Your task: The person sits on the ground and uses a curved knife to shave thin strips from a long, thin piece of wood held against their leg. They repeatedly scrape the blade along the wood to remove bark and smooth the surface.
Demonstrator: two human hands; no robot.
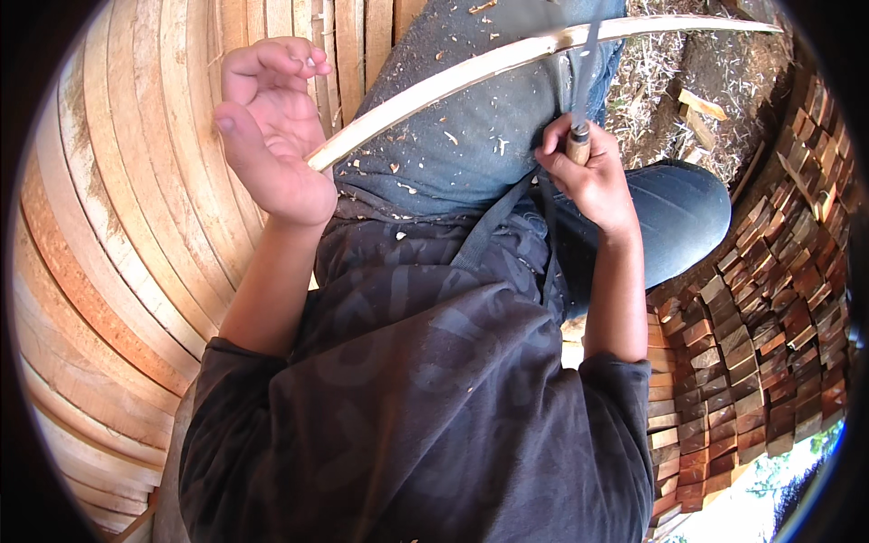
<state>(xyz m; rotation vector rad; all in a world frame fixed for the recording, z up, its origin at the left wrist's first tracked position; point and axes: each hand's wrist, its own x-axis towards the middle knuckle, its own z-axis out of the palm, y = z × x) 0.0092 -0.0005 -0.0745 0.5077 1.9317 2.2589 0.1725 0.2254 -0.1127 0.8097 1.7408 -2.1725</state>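
Note:
A long, pale wooden strip [453, 80] lies across my lap, from the heel of my left hand over to the upper right. My left hand [276, 136] has its palm turned up and its fingers apart, loosely curled; the strip's near end touches it by the wrist without being gripped. In my right hand [590, 176] is a knife [579, 136], held by its wooden handle. Its blurred blade points away from me and crosses the strip, and its tip cannot be made out.
Long wooden slats [136, 154] stand packed together on my left. Stacked cut wood pieces [769, 335] rise on the right. Shavings and wood scraps [701, 113] litter the ground beyond my bent knee [679, 217]. Small chips dot my jeans [453, 154].

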